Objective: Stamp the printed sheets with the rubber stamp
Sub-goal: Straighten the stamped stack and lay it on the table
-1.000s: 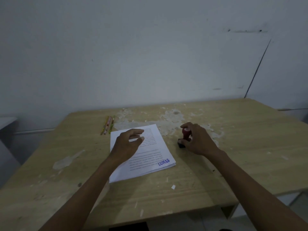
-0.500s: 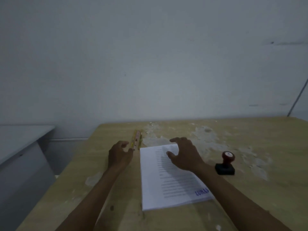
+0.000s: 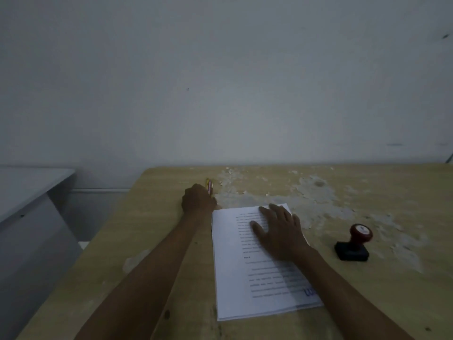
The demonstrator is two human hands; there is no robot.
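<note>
Bare grey-white wall [image 3: 220, 82] fills the upper half of the view, with a pale grey cabinet top [image 3: 27, 185] at the far left. Below it spreads a light wooden table [image 3: 152, 241], its far middle and right surface scarred with flaking white patches [image 3: 306, 192].

On the table, near the middle, lies a stack of white printed sheets [image 3: 245, 285], long edge running away from the viewer. Lines of small text cover the top sheet, and a blue stamped mark [image 3: 309, 292] sits at its near right corner, partly cut off by the forearm's shadow.

From the near edge two bare forearms reach in. The right hand [image 3: 279, 231] rests flat on the far half of the top sheet, palm down, fingers spread and holding nothing. The left hand [image 3: 198, 200] lies just beyond the stack's far left corner, curled loosely closed around the near end of some thin yellow and pink pencils [image 3: 209, 186]; whether it actually grips them I cannot tell.

Right of the stack, well apart from both hands, stands the rubber stamp [image 3: 354, 242] with a red round knob and black rectangular base, upright on the table, untouched.
</note>
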